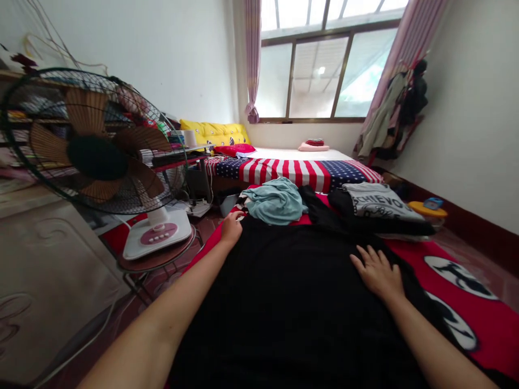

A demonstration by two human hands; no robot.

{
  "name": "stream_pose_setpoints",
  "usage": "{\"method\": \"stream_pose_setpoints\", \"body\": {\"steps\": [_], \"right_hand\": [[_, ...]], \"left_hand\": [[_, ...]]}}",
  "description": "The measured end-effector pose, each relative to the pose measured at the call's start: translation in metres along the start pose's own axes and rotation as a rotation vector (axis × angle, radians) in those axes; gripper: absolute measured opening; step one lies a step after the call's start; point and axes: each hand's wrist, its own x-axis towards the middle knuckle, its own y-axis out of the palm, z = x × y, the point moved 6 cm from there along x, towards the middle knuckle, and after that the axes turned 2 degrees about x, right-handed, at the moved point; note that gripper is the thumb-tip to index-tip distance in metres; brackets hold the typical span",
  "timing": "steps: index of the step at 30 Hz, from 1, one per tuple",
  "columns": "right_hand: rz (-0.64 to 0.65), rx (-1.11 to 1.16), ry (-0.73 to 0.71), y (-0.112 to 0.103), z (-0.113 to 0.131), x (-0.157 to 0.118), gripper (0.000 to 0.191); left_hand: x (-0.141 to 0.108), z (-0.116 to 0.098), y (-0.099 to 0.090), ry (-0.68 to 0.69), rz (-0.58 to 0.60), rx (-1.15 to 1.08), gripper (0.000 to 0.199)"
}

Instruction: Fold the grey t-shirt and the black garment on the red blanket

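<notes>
On the red cloth [482, 308], your right hand [379, 273] lies open, fingers spread, on the black garment [300, 302]; your left hand [232, 227], half curled, touches its edge.

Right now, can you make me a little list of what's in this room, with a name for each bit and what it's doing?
left hand: at the far left edge of the black garment; grip unclear
right hand: spread flat on the garment's right side
beyond the garment: crumpled light blue cloth; to its right, gray lettered shirt on dark clothes
underneath: red cloth with white ovals
left side: electric fan on a round stool
back: bed with stars-and-stripes cover, below a window
</notes>
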Motion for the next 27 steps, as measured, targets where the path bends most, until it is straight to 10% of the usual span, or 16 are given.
{"method": "stream_pose_setpoints", "body": {"steps": [4,11,20,27], "right_hand": [[-0.012,-0.009,-0.004,-0.001,0.0,-0.001,0.062],[-0.009,-0.002,0.007,-0.003,0.001,-0.002,0.063],[-0.021,0.01,0.005,0.001,-0.002,0.001,0.063],[-0.048,0.022,-0.003,-0.004,0.001,-0.003,0.061]], "left_hand": [[0.018,0.033,0.006,-0.06,0.074,0.082,0.045],[0.018,0.03,0.033,-0.037,0.199,0.125,0.039],[0.036,0.022,-0.013,-0.027,0.002,0.299,0.013],[0.028,0.037,-0.008,-0.069,-0.034,0.466,0.004]]}}
